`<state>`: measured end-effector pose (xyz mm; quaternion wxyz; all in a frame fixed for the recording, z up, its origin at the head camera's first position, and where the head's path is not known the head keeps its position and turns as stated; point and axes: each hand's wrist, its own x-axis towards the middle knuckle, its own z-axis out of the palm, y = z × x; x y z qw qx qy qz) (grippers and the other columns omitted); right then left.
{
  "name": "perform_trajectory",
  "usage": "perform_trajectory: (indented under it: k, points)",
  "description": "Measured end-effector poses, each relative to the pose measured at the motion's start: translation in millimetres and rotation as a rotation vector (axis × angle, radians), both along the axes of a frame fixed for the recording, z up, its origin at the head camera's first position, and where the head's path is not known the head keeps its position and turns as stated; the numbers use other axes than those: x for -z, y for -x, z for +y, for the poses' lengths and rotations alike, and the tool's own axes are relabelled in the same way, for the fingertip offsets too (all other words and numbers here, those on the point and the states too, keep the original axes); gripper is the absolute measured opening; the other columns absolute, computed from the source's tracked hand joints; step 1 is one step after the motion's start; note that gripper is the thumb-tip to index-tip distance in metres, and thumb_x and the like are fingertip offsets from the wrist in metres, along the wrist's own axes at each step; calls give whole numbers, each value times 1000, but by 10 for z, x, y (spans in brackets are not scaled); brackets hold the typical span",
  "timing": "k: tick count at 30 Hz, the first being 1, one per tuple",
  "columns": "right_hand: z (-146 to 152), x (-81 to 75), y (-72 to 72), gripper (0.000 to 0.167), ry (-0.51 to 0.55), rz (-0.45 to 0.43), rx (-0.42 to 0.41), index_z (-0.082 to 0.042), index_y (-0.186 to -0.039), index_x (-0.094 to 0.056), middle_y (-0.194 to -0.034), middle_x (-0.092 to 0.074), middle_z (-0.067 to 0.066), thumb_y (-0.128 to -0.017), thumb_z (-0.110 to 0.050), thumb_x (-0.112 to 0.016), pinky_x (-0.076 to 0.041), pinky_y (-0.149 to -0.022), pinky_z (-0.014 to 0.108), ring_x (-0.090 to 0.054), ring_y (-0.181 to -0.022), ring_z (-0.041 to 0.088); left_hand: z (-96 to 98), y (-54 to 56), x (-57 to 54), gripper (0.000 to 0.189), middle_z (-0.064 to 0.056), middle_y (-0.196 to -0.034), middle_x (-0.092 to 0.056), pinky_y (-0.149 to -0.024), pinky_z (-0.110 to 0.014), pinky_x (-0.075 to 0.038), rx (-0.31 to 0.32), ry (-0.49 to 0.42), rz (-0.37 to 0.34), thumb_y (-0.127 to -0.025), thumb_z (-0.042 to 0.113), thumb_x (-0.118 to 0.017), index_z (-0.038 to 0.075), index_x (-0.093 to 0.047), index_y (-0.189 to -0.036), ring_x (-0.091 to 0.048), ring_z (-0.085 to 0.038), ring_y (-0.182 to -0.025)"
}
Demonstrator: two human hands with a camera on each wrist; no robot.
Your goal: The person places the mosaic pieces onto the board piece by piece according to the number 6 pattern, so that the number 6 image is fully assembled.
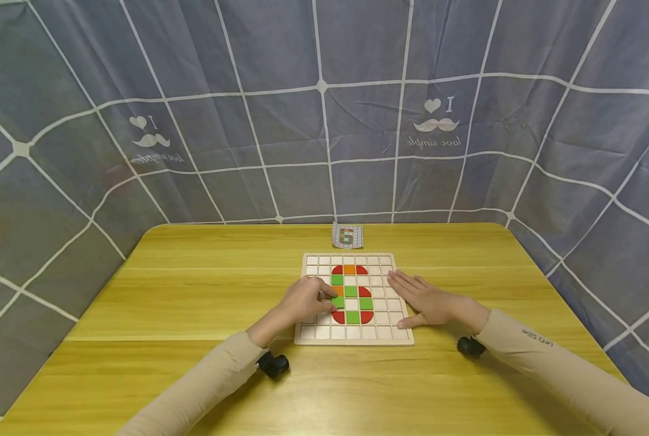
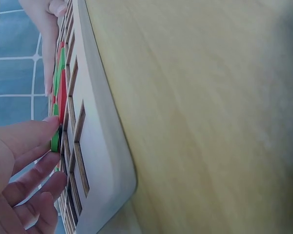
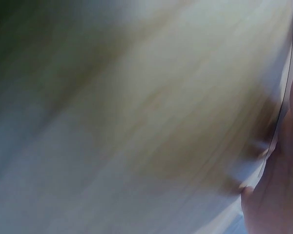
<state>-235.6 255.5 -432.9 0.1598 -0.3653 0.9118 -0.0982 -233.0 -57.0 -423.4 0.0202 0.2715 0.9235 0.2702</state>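
A wooden grid board (image 1: pixel 354 339) lies on the table, with red quarter-round, green and orange square tiles set in it in the shape of a 6. My left hand (image 1: pixel 304 298) reaches over the board's left side and pinches a green square tile (image 2: pixel 55 142) between thumb and fingertips. That tile is at the left of the figure, between an orange tile (image 1: pixel 338 291) and a red quarter-round tile (image 1: pixel 338 317). With fingers straight, my right hand (image 1: pixel 433 303) rests on the board's right edge. In the right wrist view only part of that hand shows.
A small creased card (image 1: pixel 347 236) printed with a similar coloured 6 on a grid lies behind the board. The yellow wood-grain table (image 1: pixel 194 363) reaches back to a grey curtain (image 1: pixel 281 127) with white lines. Black wrist devices (image 1: pixel 273 365) sit under both cuffs.
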Motion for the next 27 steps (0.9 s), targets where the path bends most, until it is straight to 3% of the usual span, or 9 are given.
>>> perform_trajectory:
  k: [7,15,23,27]
  points:
    - [0,24,3,100,-1,13,-9,3,-153,-5,-160,0,22,-90,-58,-52,-10,-115,61,-2,-148,40,-25,1,13,23,-6,-101,-74,-60,-21,-40,13,2,-6,-79,18,-78,8,-77,-100,-61,-11,-76]
    - [-13,17,15,100,3,3,-13,3,-153,-5,-160,0,22,-90,-58,-53,-10,-115,61,-2,-148,40,-27,-15,11,20,-6,-104,-73,-62,-23,-42,15,-12,-51,-83,17,-75,9,-77,-101,-63,-12,-82]
    - [-10,14,7,99,7,12,-17,4,-152,-6,-160,-1,23,-91,-56,-54,-11,-114,62,-3,-148,41,-16,-25,31,17,-4,-98,-73,-56,-20,-39,8,-5,-34,-85,16,-72,10,-77,-100,-53,-4,-66]
    - [-1,8,-2,99,9,9,-12,3,-153,-7,-160,-2,23,-90,-57,-55,-10,-114,63,-3,-148,41,-44,-49,39,16,-4,-96,-72,-56,-20,-40,16,-37,-15,-86,17,-71,10,-77,-100,-53,-5,-67]
